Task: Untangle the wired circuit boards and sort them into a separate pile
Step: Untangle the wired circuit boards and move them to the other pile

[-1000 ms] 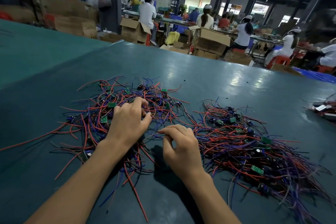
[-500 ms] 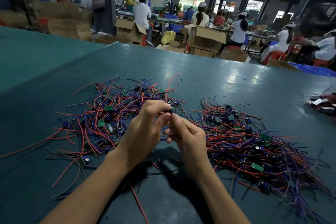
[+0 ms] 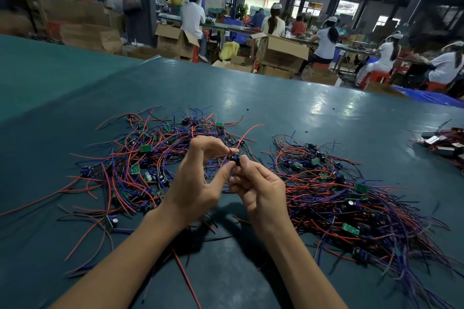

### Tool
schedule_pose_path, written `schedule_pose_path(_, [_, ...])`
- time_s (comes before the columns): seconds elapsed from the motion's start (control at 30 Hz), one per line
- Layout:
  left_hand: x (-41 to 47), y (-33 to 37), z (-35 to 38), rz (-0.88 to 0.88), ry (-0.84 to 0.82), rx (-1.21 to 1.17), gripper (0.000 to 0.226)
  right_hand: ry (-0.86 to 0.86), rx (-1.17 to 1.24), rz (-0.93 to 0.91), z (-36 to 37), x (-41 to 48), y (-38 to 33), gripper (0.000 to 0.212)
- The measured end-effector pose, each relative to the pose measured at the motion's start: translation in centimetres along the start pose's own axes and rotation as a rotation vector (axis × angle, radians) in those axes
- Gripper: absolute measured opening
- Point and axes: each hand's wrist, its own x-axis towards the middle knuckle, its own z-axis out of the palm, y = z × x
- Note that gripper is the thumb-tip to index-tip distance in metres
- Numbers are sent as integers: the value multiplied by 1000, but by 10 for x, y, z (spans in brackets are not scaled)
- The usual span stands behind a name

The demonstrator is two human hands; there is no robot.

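Observation:
Two heaps of small green circuit boards with red, blue and black wires lie on the teal table [image 3: 313,113]: a tangled pile [image 3: 140,163] on the left and a second pile [image 3: 351,203] on the right. Between them, raised above the table, my left hand [image 3: 198,180] and my right hand [image 3: 261,188] meet at one small dark wired board [image 3: 235,159]. My left hand's fingertips pinch its red wire, which curls up and away. My right hand's curled fingers grip the board from below.
A separate cluster of boxed parts with wires [image 3: 444,144] sits at the table's right edge. Beyond the far table edge stand open cardboard boxes [image 3: 283,52] and several seated people in white at benches.
My hands rose from the left pile and came together, lifting one wired board clear of it. Its red wire now sticks up between the two piles.

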Motion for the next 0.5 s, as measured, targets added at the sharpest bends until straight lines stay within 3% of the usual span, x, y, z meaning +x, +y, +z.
schedule_pose_path(0.13, [0,1,-4,-23,-7,119,32,34,-52,-7,0,-2,-3,16])
schedule_pose_path(0.2, [0,-2,-8,-9,-30,301,12,77,-110,-66,0,-1,-12,13])
schedule_pose_path(0.27, [0,-7,-13,-54,-39,555,9,135,-151,-145,-2,6,-34,8])
schedule_pose_path(0.33, [1,-15,-19,-236,-87,824,19,207,-263,-217,-9,19,-66,10])
schedule_pose_path(0.43, [1,-28,-28,-710,-317,1136,40,339,-554,-246,-30,52,-117,16])
schedule_pose_path(0.5, [1,-33,-31,-810,-436,1201,46,445,-688,-158,-53,74,-139,19])
